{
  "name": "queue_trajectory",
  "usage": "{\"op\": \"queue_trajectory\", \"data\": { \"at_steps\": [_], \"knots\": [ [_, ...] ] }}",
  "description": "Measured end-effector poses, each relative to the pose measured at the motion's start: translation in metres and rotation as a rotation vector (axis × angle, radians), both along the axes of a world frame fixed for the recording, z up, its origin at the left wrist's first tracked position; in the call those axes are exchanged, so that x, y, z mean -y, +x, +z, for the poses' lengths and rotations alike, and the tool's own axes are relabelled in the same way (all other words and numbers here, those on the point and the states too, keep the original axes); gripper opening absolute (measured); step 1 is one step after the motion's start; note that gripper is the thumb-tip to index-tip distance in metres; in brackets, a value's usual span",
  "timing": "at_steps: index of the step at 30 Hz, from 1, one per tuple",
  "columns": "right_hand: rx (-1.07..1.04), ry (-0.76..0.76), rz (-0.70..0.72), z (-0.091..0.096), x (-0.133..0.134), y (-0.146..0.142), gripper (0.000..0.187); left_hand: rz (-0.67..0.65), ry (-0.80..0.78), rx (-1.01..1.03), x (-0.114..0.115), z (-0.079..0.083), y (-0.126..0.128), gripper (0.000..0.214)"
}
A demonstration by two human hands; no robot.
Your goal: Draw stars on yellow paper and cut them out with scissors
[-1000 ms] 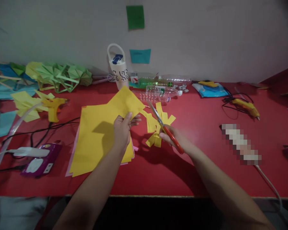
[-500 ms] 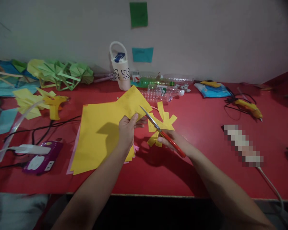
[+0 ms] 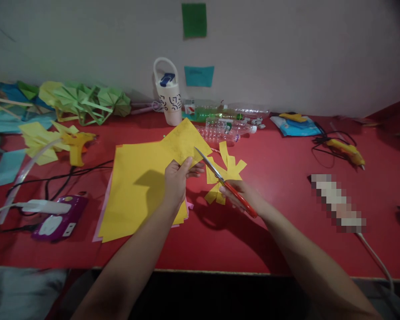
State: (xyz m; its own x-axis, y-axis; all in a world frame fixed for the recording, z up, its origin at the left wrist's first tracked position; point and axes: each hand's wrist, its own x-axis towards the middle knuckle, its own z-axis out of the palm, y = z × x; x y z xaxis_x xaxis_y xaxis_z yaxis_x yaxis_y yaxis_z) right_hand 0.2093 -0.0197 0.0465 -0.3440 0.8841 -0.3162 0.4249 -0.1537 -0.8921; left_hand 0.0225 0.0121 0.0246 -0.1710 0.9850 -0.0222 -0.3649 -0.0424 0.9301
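Over red table [image 3: 280,178], left grip [image 3: 176,181] pinches yellow paper [image 3: 184,140] by near edge, right grip [image 3: 249,194] clasps scissors [image 3: 234,192].

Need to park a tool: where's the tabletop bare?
Main free patch: red tabletop between right hand and pixelated object, back toward the blue packet. Smaller: front strip between yellow paper stack and right forearm. Crowded: left, with yellow glue gun and purple power strip; back, with tumbler and plastic bottles.

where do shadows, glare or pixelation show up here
In the head view: shadows on the yellow sheets beside the left hand and on the red table just below the hands; pale sheen on the table right of the right hand; pixel blocks over an item at right; dark top-right corner.
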Motion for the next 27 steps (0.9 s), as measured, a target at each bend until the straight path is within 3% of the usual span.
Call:
{"op": "queue_trajectory", "data": {
  "at_steps": [14, 19, 27],
  "knots": [
    [0.036, -0.001, 0.066, 0.007, -0.001, 0.003, 0.060, -0.044, -0.019, -0.026, -0.001, 0.001, 0.000, 0.032],
    [0.024, 0.008, 0.039, 0.005, -0.001, 0.002, 0.058, -0.055, -0.016, -0.048, 0.001, 0.003, 0.001, 0.032],
    [-0.039, -0.099, -0.035, -0.002, -0.001, 0.000, 0.055, -0.051, -0.014, -0.050, 0.001, 0.003, 0.000, 0.034]
  ]
}}
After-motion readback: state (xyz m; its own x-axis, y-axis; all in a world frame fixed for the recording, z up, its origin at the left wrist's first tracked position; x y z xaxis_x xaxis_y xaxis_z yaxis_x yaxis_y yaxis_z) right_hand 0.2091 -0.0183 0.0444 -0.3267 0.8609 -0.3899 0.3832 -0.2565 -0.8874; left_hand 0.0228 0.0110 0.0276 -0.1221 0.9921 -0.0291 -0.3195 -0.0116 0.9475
